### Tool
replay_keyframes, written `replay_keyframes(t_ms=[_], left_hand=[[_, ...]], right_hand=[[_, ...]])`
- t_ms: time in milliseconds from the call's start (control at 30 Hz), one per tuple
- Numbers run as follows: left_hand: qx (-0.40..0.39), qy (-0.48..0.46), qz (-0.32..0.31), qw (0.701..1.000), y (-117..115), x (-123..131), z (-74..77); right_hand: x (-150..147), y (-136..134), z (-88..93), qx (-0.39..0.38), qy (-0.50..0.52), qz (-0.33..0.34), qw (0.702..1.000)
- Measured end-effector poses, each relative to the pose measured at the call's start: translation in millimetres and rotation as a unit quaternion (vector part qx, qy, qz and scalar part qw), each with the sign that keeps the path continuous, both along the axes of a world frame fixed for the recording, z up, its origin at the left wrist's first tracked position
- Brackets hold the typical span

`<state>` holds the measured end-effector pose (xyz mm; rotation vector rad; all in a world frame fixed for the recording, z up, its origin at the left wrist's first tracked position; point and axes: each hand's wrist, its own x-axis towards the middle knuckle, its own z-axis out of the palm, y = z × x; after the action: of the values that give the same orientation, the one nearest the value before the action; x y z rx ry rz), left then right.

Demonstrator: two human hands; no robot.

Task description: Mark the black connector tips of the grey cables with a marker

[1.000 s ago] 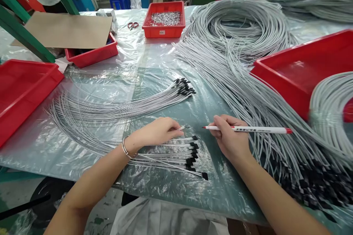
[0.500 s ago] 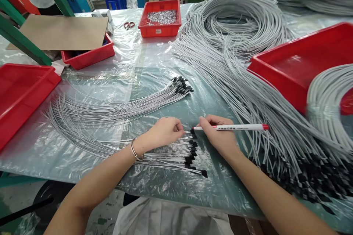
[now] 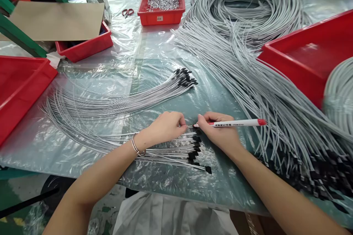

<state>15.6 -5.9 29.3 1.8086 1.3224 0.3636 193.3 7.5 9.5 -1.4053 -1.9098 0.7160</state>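
Left hand [image 3: 165, 126] lies knuckles up on the near fan [image 3: 165, 152] of thin wires. Its thumb and forefinger are pinched shut on the end of one wire [image 3: 188, 126], and the other fingers are curled under. Our right hand [image 3: 220, 134] is closed round a pen [image 3: 237, 123]. The pen lies almost level, with its red cap to the right and its tip just beside the pinched wire end; whether tip and wire touch, we cannot tell.

Both forearms come in over the table [image 3: 171, 185] at its front edge, which runs close beneath them. The left wrist is bent slightly inward and wears a bracelet [image 3: 135, 146]. The wire sits between our two hands, at the top of the near fan, above its black ends.

Ahead of the hands there is open room on the clear sheet [image 3: 212, 95], between the near fan and the far fan [image 3: 124, 102]. To the right, grey cables [image 3: 248, 77] sweep in close to the right hand and crowd that side. The nearest tray on the left [image 3: 19, 88] is well apart.

We count one pen, two fans of wires, four red trays, one cardboard [image 3: 57, 20] lying over one of them, and one pair of scissors [image 3: 127, 11]. The near fan shows perhaps a dozen black ends, but they overlap too much for a sure count.
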Motion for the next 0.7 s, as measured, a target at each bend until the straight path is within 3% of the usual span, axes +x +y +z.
replay_keyframes(t_ms=[400,567,700], left_hand=[[0.012,0.011,0.003,1.0,0.3,0.2,-2.7],[0.011,0.012,0.0,1.0,-1.2,-0.3,-2.6],[0.09,0.033,-0.065,0.993,-12.2,0.1,1.4]], right_hand=[[-1.5,0.0,3.1,0.008,-0.014,0.024,1.0],[2.1,5.0,4.3,-0.018,0.032,-0.008,0.999],[9.2,9.5,2.4,-0.029,0.109,-0.044,0.993]])
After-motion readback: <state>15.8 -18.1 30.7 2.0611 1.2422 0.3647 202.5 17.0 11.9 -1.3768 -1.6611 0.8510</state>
